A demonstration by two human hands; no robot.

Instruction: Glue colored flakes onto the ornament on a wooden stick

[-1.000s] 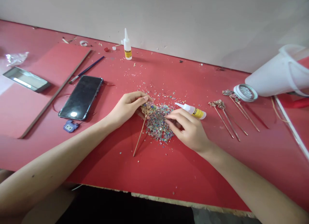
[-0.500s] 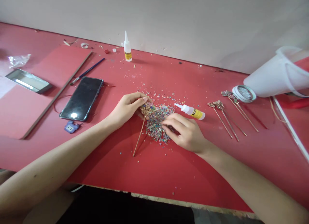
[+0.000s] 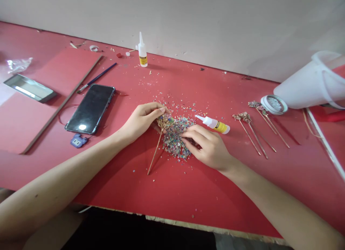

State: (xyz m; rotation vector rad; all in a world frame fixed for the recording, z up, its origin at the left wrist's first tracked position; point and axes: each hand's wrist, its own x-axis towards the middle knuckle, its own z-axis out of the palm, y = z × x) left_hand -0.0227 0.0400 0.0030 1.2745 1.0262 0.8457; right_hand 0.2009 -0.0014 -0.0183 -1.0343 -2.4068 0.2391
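Note:
My left hand grips the ornate head of a golden hairpin between thumb and fingers. The pin's long stem slants down toward me, and coloured bits show on its head. Beside it lies a heap of small shiny multicoloured chips on the red tabletop. Over the right side of that heap, my right hand has its thumb and fingertips pinched together. Whatever sits between those fingertips is too small to make out. A glue bottle with a yellow label lies on its side just beyond my right hand.
Several finished-looking hairpins lie at right, near a tipped white plastic container and a round lid. Another glue bottle stands by the wall. At left are a phone, a paintbrush and a shallow box.
Both hands keep nearly the same pose over the chips. The view has shifted slightly, and the hairpin stays in my left hand.

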